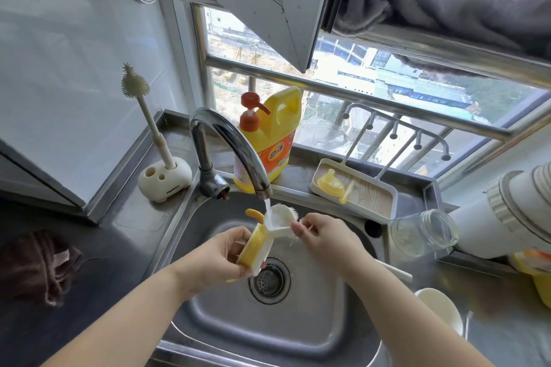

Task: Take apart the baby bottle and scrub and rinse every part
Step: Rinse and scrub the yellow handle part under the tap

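Over the steel sink (313, 334), I hold the yellow bottle collar (253, 250) with its hinged white cap (278, 219) under the running tap (238, 143). My left hand (220, 253) curls round the collar from the side, thumb and fingers on its rim. My right hand (322, 235) pinches a brush (293, 213) whose bristles push into the open cap, its pale handle (393, 272) trailing out past the wrist. The water lands straight in the cap.

I judge the collar to be light, stiff plastic, and slick now that it is wet and probably soapy. The ring itself is the safe place to grip. The cap hangs on a thin hinge, and the small curved yellow handle (255, 214) sticks up beside it; both look like poor places to pull or twist.

The other parts lie apart. The clear bottle (423, 232) rests on its side on the worktop (143, 214) at the sink's right edge, mouth towards me. It may be glass or hard plastic, I cannot tell which, and it could roll. The yellow spout (331, 183) and a straw (347, 192) sit in the white drying tray (384, 202) by the window. These look soft and bendable, best taken between the fingertips. A second long brush (143, 104) stands in its holder at the left, and the soap jug (268, 140) stands behind the tap.
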The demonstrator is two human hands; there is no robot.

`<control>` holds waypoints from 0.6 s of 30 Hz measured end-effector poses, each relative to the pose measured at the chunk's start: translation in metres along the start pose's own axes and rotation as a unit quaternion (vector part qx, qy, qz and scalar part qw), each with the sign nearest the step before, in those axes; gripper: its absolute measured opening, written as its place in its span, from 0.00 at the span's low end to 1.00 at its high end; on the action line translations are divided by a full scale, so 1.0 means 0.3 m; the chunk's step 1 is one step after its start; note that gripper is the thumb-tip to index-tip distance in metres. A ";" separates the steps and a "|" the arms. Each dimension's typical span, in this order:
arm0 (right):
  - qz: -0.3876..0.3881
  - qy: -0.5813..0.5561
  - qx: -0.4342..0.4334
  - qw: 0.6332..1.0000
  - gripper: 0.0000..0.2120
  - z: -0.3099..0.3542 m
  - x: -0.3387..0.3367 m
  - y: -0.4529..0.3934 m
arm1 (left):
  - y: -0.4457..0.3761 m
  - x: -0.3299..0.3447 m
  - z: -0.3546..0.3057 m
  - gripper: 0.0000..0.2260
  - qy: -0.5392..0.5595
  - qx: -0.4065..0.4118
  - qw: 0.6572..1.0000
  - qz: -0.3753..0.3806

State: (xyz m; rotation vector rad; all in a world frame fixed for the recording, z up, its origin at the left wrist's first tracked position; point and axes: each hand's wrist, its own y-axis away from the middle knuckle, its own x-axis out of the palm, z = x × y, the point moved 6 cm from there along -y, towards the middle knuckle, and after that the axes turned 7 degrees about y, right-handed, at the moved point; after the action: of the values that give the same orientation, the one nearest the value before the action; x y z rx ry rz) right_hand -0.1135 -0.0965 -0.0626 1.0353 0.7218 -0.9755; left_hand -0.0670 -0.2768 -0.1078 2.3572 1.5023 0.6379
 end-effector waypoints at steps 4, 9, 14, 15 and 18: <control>0.031 -0.046 -0.034 0.998 0.14 0.014 0.038 0.006 | 0.004 0.001 -0.008 0.25 0.013 -0.009 1.000 -0.003; 0.006 -0.074 -0.004 0.997 0.15 -0.010 0.017 -0.006 | 0.001 -0.002 -0.020 0.18 0.042 -0.005 0.998 -0.037; 0.010 -0.032 0.013 0.999 0.16 -0.042 0.024 -0.006 | 0.012 -0.019 -0.009 0.20 0.015 -0.013 1.000 -0.016; 0.008 -0.042 0.013 0.999 0.16 -0.049 0.024 -0.007 | 0.009 -0.020 -0.003 0.18 0.006 -0.009 1.000 -0.015; 0.019 -0.066 -0.025 0.997 0.13 -0.021 0.037 0.007 | 0.008 0.001 -0.016 0.13 0.003 0.007 1.000 -0.011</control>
State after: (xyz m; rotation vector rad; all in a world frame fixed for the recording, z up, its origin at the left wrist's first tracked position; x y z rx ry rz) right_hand -0.1074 -0.0938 -0.0737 0.9276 0.6123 -0.9791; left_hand -0.0674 -0.2777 -0.1025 2.3488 1.5377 0.6329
